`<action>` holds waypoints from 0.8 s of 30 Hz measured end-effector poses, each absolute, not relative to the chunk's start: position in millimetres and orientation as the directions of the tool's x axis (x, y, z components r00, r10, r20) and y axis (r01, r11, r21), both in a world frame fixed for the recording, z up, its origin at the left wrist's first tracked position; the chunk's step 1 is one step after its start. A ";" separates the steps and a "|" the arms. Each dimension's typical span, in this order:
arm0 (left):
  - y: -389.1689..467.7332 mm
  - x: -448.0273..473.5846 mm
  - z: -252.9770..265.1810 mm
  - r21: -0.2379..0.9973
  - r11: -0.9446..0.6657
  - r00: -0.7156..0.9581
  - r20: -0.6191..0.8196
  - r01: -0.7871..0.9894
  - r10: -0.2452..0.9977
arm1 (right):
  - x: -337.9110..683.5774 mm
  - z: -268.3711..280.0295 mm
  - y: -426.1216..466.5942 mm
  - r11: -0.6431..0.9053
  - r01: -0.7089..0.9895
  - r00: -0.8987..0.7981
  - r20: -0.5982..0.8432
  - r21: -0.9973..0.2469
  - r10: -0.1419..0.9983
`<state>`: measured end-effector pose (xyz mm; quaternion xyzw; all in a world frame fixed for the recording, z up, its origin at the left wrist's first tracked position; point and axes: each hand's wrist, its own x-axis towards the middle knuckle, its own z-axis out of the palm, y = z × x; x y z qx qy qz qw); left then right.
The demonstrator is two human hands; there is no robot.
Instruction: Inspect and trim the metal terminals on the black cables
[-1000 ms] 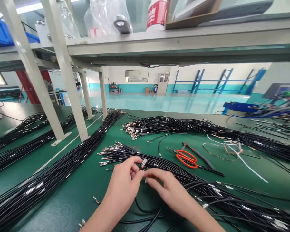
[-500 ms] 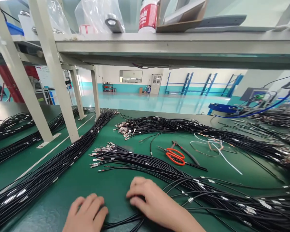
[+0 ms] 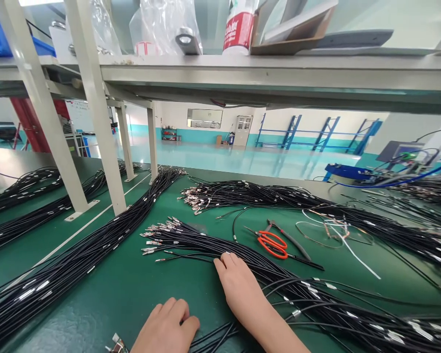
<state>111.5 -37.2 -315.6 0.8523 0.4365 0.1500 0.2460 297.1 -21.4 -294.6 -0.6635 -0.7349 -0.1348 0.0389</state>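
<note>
My left hand is near the bottom edge, its fingers curled round a small bunch of black cables. Silvery connector ends stick out on the left side of that hand. My right hand reaches to the near edge of a larger black cable bundle, with bent fingers closed on a cable there; the fingertips are partly hidden. The bundle's metal terminals fan out to the left, and its cables run towards the lower right.
Orange-handled scissors and grey-handled pliers lie beyond the bundle. More cable bundles lie at the left and back. White strips lie right. A shelf spans overhead on posts.
My right hand has moved forward and right onto the large bundle. My left hand has shifted right, and connector ends now show beside it. The view has turned slightly left.
</note>
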 end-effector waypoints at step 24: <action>0.3 170.1 -252.0 0.963 0.265 0.729 -0.220 0.054 0.649 | 309.3 -237.7 -37.2 0.164 0.309 0.197 0.232 -0.937 0.953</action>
